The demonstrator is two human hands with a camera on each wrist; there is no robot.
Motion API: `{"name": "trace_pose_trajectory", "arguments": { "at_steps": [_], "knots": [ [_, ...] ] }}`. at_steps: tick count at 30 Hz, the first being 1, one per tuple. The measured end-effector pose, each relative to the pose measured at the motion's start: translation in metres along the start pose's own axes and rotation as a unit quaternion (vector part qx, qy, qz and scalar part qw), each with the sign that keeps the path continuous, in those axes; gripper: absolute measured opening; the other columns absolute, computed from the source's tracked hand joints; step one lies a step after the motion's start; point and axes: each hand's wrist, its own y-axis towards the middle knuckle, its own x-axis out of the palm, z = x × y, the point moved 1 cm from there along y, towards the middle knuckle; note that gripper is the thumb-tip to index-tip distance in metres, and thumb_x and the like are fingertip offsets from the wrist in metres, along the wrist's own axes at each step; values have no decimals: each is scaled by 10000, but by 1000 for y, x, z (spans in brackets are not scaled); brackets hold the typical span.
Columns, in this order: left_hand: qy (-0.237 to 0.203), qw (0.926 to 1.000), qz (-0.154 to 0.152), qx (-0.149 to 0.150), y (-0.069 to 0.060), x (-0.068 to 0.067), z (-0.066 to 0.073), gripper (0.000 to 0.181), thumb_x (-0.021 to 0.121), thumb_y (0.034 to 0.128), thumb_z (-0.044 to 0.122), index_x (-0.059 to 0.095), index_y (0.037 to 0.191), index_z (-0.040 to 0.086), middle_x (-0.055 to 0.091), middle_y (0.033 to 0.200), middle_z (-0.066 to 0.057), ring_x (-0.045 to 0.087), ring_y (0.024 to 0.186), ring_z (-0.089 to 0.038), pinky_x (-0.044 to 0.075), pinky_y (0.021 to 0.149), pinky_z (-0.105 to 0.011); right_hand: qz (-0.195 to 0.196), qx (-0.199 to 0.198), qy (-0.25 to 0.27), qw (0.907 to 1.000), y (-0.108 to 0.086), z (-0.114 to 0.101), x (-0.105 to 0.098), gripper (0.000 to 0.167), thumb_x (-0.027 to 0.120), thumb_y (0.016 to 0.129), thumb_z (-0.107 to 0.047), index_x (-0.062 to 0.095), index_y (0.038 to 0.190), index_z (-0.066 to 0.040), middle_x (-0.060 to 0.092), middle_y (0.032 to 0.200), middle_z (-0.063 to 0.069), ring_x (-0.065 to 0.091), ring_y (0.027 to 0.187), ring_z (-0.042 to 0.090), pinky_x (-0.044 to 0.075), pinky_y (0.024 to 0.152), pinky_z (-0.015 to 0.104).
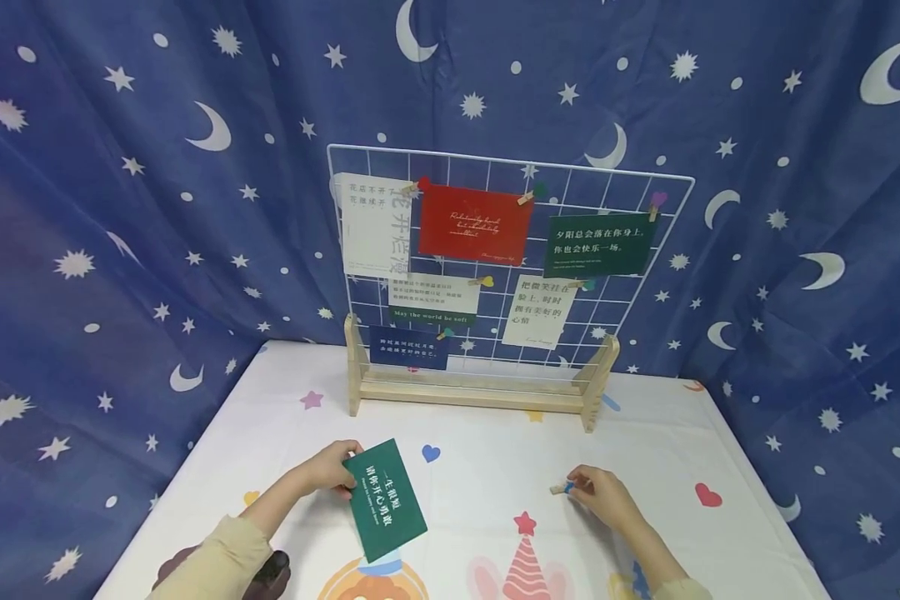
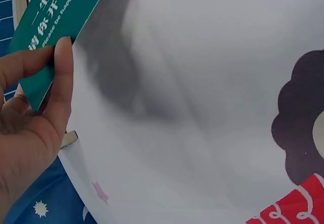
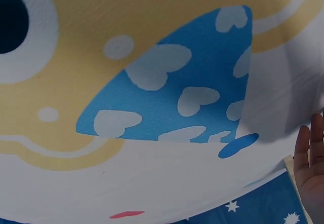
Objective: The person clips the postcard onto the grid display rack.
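Observation:
A green card with white writing point(image 1: 387, 500) is pinched at its edge by my left hand point(image 1: 332, 468), tilted above the table's left half. In the left wrist view the thumb and fingers of the left hand point(image 2: 43, 97) grip a corner of that green card point(image 2: 61, 11). My right hand point(image 1: 603, 496), over the right half of the table, pinches a small wooden clothespin point(image 1: 558, 490) with a blue decoration. Only part of the right hand point(image 3: 311, 163) shows at the edge of the right wrist view; the clothespin is out of sight there.
A white wire grid point(image 1: 487, 167) stands in a wooden base point(image 1: 472, 398) at the back of the table. Clothespins hold several cards on it, among them a red card point(image 1: 474, 225) and a dark blue card point(image 1: 408, 348). The white tablecloth point(image 1: 487, 467) has printed figures.

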Motion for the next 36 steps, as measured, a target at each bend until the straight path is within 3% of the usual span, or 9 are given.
{"name": "trace_pose_trajectory", "arguments": {
  "at_steps": [6,9,15,21,25,28,36],
  "knots": [
    [404,9988,-223,-171,-3,-1,11,283,624,662,-146,505,864,13,588,786,-85,609,592,-150,551,495,-264,-24,69,-24,10000,1,4,0,141,701,797,-85,666,930,-59,656,825,3,588,708,92,511,648,187],
    [746,9964,-361,-183,-5,-2,16,244,655,679,-133,534,825,21,608,767,-66,598,610,-140,546,494,-264,25,64,6,10000,1,4,0,108,712,793,-115,673,889,-84,660,825,-5,584,707,92,510,645,197],
    [967,9919,-818,73,-6,-5,24,155,711,736,-77,629,842,2,644,728,-39,557,617,-100,520,484,-239,95,68,-106,9999,1,3,1,79,724,774,-108,676,836,-113,633,788,-41,519,687,41,464,634,164],
    [563,9901,-1117,631,-2,-5,23,129,705,774,-36,630,879,-38,697,750,-101,574,591,-67,522,479,-213,202,208,-91,9995,1,0,4,68,718,767,-64,670,796,-102,573,719,-50,423,615,23,397,556,159],
    [121,9911,-1105,736,3,-1,19,147,697,797,-9,631,922,-49,705,774,-116,610,624,-73,540,501,-216,239,323,-41,9992,0,-2,5,83,709,774,-44,656,745,-101,536,676,-47,391,582,29,368,524,162],
    [-275,9919,-979,756,9,2,15,167,677,822,1,617,956,-78,704,779,-112,628,637,-75,544,520,-203,219,357,21,9991,1,-2,6,94,704,781,-39,644,741,-99,528,666,-47,390,575,31,368,522,161],
    [-1121,9905,-473,642,24,19,7,154,671,838,22,573,922,-61,605,648,52,604,572,-54,536,547,-173,280,203,74,9994,1,2,3,99,674,820,-40,631,751,-96,589,666,-52,432,573,1,412,534,152]
  ]
}}
